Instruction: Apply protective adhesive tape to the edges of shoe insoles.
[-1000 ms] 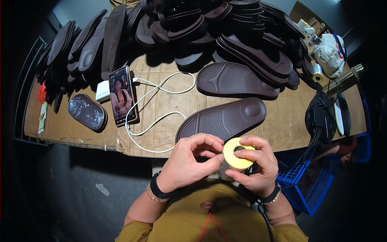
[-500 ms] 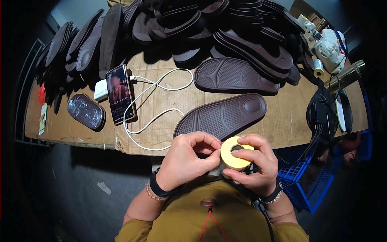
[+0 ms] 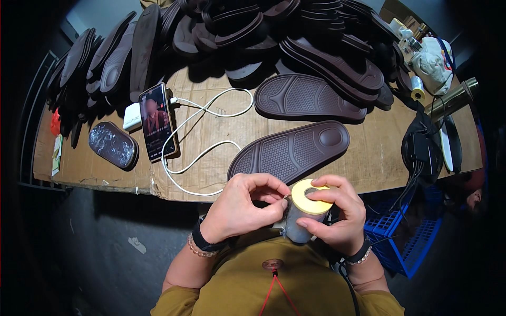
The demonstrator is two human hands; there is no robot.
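Note:
My right hand [image 3: 337, 217] grips a roll of clear film [image 3: 304, 226] with a pale yellow end and a hole in its middle. Its fingers lie on the yellow end and the thumb presses the side. My left hand [image 3: 243, 208] is closed in a pinch against the roll's left side, at what looks like the loose edge of the film. Just beyond both hands lies a dark brown sandal sole [image 3: 292, 150], textured face up. A second brown sole [image 3: 300, 97] rests behind it, partly under other soles.
Piles of dark brown soles [image 3: 237, 31] line the table's back. On the cardboard-covered table [image 3: 211, 126] are a phone [image 3: 156, 122] with a white cable [image 3: 184, 171], a white adapter [image 3: 133, 117] and a small film-covered pad [image 3: 112, 146]. A blue crate [image 3: 406, 242] stands at lower right.
The roll has tipped so that its side now shows below the yellow end, and it has shifted slightly right. My left hand stays pinched at its edge.

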